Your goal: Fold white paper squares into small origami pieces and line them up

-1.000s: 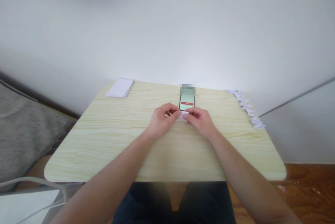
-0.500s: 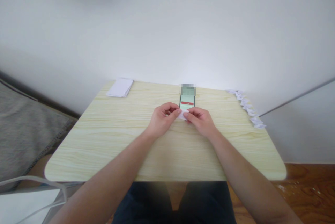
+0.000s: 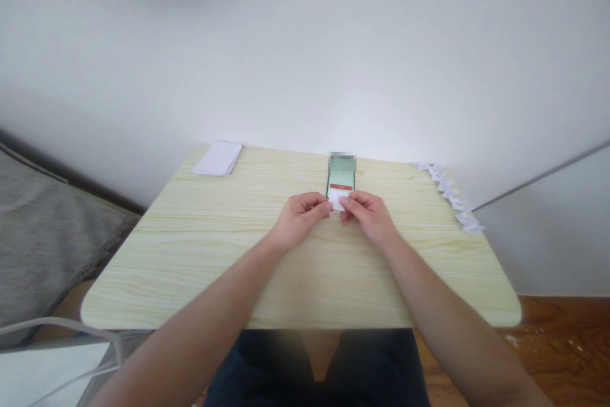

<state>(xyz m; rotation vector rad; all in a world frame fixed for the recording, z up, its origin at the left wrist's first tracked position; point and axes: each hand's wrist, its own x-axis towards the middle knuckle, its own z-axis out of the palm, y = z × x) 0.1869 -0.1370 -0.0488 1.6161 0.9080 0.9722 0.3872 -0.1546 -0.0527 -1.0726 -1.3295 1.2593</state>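
Left hand (image 3: 304, 215) and right hand (image 3: 370, 215) share one small white paper (image 3: 336, 201)

The left hand pinches the paper's left edge between thumb and fingers. The right hand grips its right side, thumb laid on the near face and other fingers curled behind or beneath. The paper sits between the two hands, overlapping the near end of a phone (image 3: 341, 179) from this view; whether it touches the phone cannot be told.

The phone lies on a pale wood-grain table (image 3: 328, 283), its screen showing a red bar on light green, the upper part blurred. Farther out, a stack of white sheets (image 3: 218, 159) rests at the table's far left corner, and a row of small folded papers (image 3: 447, 185) runs along the right edge. A white wall (image 3: 305, 51) rises behind the table. Grey cloth (image 3: 52, 235) hangs at left; brown flooring (image 3: 562, 356) shows at lower right.
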